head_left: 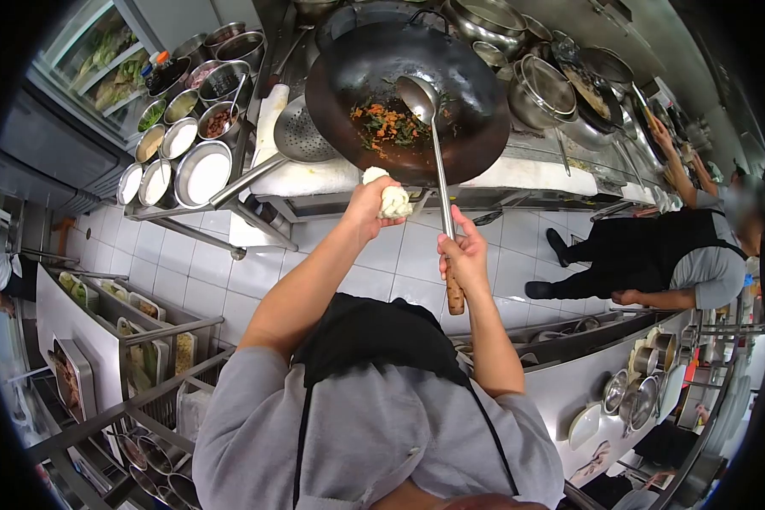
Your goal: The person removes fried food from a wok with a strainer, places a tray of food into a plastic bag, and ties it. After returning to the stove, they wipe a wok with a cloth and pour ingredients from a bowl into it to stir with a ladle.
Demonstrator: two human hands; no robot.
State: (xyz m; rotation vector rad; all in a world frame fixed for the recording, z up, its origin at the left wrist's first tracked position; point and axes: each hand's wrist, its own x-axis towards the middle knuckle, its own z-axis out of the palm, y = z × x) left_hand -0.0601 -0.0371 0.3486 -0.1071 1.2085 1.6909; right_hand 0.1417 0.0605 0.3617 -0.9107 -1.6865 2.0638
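Note:
A large dark wok (472,119) sits on the stove in front of me, with chopped orange and green food (391,127) in its bottom. My left hand (368,209) is closed on a crumpled off-white cloth (395,202), just at the wok's near rim; whether it touches the rim I cannot tell. In my right hand (467,255) is a long metal ladle (441,174), gripped along its lower shaft above the wooden end. The ladle's bowl rests over the food inside the wok. A perforated strainer (302,132) lies left of the wok, its handle pointing toward me.
Metal containers of seasonings (204,170) crowd the left stand. Bowls and pots (542,89) are stacked right of the wok. A co-worker in a black apron (654,251) stands at the right. Behind me are a counter with bowls (629,399) and a rack of trays (76,374).

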